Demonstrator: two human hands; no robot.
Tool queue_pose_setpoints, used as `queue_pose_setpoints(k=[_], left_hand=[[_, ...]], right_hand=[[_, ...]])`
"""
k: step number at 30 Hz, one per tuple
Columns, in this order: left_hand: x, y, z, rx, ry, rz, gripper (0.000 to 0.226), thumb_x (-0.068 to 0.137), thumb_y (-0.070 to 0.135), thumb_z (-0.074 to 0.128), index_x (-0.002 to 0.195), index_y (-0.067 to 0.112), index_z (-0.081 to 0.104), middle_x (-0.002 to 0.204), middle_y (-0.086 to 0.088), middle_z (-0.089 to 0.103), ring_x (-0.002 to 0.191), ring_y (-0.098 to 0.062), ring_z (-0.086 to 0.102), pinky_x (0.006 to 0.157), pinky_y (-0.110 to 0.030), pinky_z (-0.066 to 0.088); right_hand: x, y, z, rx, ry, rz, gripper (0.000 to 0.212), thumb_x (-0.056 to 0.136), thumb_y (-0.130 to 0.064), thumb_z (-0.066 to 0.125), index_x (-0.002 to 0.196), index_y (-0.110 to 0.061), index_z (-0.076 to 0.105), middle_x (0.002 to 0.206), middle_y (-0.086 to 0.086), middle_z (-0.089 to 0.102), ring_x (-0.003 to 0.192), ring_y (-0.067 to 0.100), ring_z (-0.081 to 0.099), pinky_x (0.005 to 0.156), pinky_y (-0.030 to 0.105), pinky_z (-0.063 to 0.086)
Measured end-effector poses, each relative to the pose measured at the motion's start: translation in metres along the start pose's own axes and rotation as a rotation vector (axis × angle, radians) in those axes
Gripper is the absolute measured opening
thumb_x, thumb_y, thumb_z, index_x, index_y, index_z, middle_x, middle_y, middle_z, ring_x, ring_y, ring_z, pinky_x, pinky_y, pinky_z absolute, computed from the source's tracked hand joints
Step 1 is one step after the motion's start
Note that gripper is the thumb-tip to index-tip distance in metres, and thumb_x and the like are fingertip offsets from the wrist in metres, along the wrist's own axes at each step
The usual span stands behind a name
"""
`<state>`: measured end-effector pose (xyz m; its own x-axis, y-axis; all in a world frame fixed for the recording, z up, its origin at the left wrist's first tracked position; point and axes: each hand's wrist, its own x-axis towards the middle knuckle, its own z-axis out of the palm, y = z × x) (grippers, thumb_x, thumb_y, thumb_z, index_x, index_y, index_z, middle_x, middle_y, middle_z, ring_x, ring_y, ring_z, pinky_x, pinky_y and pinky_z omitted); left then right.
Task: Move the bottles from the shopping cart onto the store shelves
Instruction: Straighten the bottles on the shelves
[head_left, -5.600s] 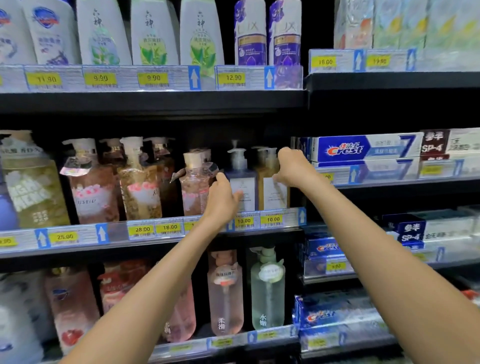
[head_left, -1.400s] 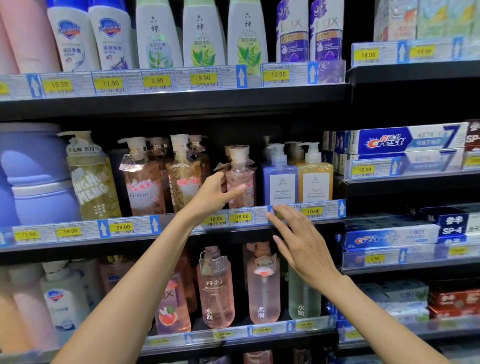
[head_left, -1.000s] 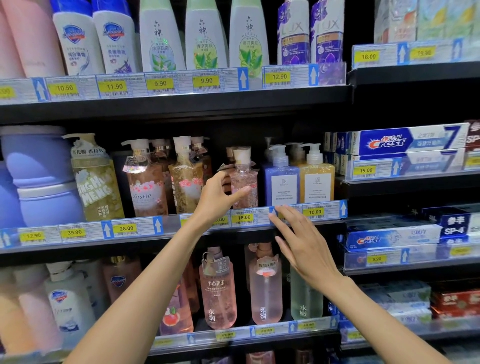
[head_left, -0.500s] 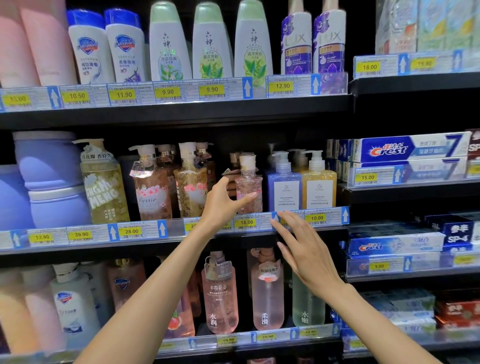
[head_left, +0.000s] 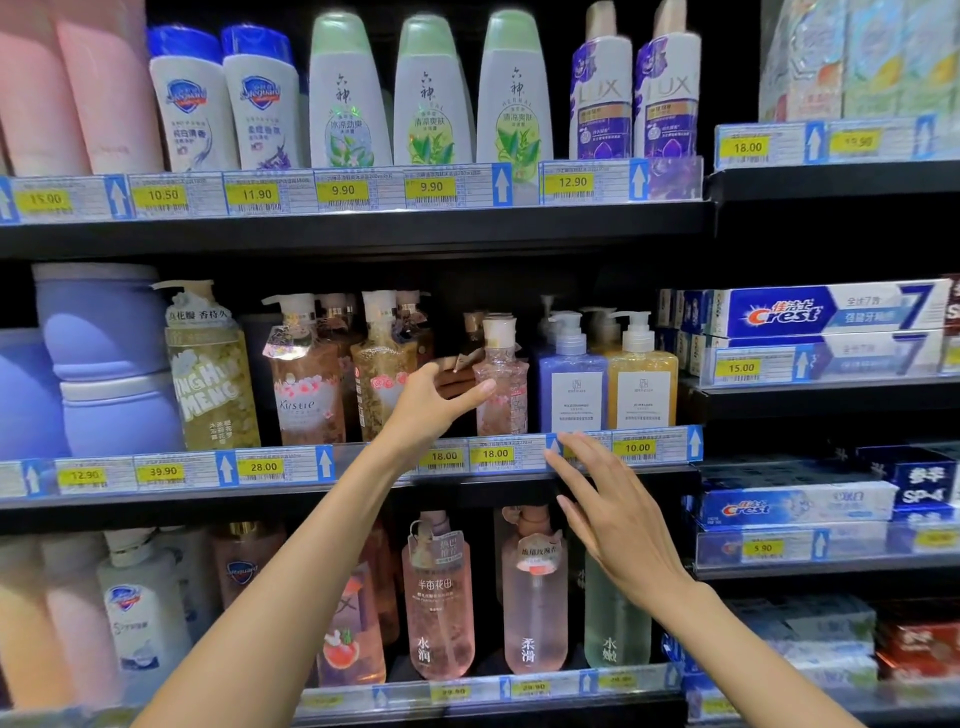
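A small pink bottle with a cream cap (head_left: 503, 400) stands upright at the front of the middle shelf (head_left: 171, 470). My left hand (head_left: 427, 404) reaches up to it, thumb raised, and its straight fingertips touch the bottle's left side. To the right of the pink bottle stand a blue pump bottle (head_left: 571, 387) and a yellow pump bottle (head_left: 643, 387). My right hand (head_left: 615, 514) hovers with spread fingers in front of the shelf's price strip, below the blue bottle, and holds nothing. The shopping cart is out of view.
Floral pump bottles (head_left: 306, 379) fill the middle shelf to the left. White and green bottles (head_left: 434, 98) line the top shelf. Tall pink bottles (head_left: 439, 597) stand on the lower shelf. Toothpaste boxes (head_left: 831, 312) fill the unit on the right.
My right hand came down from the yellow bottle to the shelf edge several seconds ago. Over the last second both hands have stayed almost still.
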<state>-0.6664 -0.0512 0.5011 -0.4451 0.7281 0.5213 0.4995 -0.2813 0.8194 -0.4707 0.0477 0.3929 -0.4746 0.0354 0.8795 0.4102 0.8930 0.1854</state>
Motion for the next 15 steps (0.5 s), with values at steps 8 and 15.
queue_pose_setpoints(k=[8, 15], left_hand=[[0.003, -0.004, 0.004, 0.091, -0.029, 0.030, 0.050, 0.078, 0.030, 0.074, 0.121, 0.012, 0.053, 0.126, 0.001, 0.058, 0.120, -0.016, 0.054, 0.106, -0.038, 0.041], [0.002, -0.002, 0.012, 0.139, 0.026, 0.048, 0.043, 0.077, 0.029, 0.076, 0.110, 0.013, 0.055, 0.118, -0.004, 0.064, 0.113, -0.018, 0.059, 0.102, -0.041, 0.046]], right_hand=[[-0.002, 0.001, 0.005, 0.031, 0.011, 0.010, 0.055, 0.079, -0.010, 0.074, 0.131, -0.005, 0.056, 0.138, 0.014, 0.051, 0.132, 0.024, 0.040, 0.103, 0.040, 0.042], [-0.002, 0.001, 0.005, 0.024, 0.009, 0.015, 0.057, 0.078, -0.010, 0.075, 0.132, -0.005, 0.055, 0.137, 0.015, 0.052, 0.131, 0.025, 0.039, 0.103, 0.041, 0.041]])
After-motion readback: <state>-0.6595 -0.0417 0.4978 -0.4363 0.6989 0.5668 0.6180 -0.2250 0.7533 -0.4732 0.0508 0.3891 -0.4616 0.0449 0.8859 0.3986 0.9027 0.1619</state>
